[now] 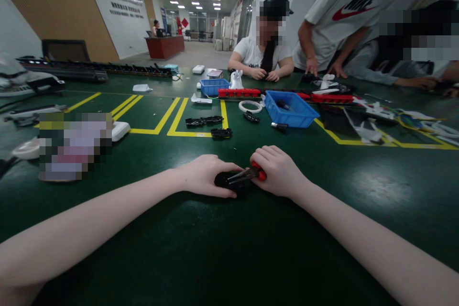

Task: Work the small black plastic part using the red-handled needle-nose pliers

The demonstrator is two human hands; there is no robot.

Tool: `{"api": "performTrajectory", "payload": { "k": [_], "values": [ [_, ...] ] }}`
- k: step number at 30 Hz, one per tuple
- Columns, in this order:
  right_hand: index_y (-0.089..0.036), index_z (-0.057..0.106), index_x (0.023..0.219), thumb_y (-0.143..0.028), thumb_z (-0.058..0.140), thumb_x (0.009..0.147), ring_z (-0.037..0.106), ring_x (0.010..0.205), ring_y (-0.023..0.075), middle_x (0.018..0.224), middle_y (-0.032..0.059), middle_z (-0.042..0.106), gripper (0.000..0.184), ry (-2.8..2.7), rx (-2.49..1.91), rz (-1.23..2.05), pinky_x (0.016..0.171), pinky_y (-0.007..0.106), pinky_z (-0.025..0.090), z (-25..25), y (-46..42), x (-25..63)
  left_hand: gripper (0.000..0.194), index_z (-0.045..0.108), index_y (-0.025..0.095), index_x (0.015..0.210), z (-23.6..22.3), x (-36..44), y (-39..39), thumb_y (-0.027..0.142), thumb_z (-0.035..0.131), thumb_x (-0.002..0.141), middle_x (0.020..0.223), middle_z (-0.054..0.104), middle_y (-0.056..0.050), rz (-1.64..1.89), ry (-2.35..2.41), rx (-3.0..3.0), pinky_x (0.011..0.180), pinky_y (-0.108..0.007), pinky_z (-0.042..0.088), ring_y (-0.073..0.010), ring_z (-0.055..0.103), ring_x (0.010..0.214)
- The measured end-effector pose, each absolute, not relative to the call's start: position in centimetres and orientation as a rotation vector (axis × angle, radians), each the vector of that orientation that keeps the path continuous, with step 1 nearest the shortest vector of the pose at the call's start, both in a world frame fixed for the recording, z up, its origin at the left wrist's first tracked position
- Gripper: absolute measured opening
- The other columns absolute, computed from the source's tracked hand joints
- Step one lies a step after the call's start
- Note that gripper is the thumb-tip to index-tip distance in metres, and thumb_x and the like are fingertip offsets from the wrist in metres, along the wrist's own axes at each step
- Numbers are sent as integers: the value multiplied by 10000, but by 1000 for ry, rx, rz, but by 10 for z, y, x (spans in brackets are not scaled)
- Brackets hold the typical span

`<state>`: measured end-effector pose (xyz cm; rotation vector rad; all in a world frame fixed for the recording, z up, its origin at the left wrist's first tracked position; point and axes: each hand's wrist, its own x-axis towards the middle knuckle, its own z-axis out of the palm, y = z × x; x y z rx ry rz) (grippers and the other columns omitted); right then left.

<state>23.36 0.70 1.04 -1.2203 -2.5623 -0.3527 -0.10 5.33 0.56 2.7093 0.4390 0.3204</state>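
Note:
My left hand [202,174] is closed around a small black part [223,180], thumb and fingers on either side of it, low over the green table [161,258]. Red-handled pliers [258,170] with long thin metal jaws are gripped in my right hand [279,172]. Their jaws point left and reach to the black part between my hands. Exactly where the tips touch is too dark to make out. Farther up the table lie similar black parts [203,121], one near a yellow line and another beside a white ring [250,106].
A blue bin [292,114] holds some dark pieces, and a smaller blue bin [214,87] stands behind it. Red strips [239,92] run along the back. A blurred-out flat object [75,148] lies at left by a white box [120,130]. Co-workers occupy the far side.

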Motion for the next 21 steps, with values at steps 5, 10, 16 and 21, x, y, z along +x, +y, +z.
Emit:
{"api": "performTrajectory", "payload": {
  "k": [5,10,16,21],
  "values": [
    [-180,551,803,-251,569,797,525,755,220,805,85,620,73,-2567,-1178,-395,734,358,382,10,6,233,603,500,255,1338,5,-1,53,568,622,838,1019,712,-33,318,423,2732,697,-274,426,-173,653,772],
    [-174,557,791,-258,561,811,517,750,211,792,82,612,86,-2565,-1186,-436,727,348,372,9,6,232,532,518,242,1315,5,0,51,519,600,868,969,710,-30,333,396,2800,669,-268,427,-165,645,742],
    [-171,567,783,-253,562,815,501,738,203,780,71,613,88,-2573,-1165,-571,718,330,353,9,5,231,410,584,219,1178,5,0,50,506,575,885,906,707,-13,317,408,2855,633,-256,416,-158,636,713],
    [-163,571,778,-251,578,810,506,735,193,782,64,621,93,-2589,-1166,-612,719,319,346,11,5,229,384,593,213,1121,5,0,48,515,569,885,874,699,-6,331,422,2888,601,-246,408,-141,616,662]
  ]
}}
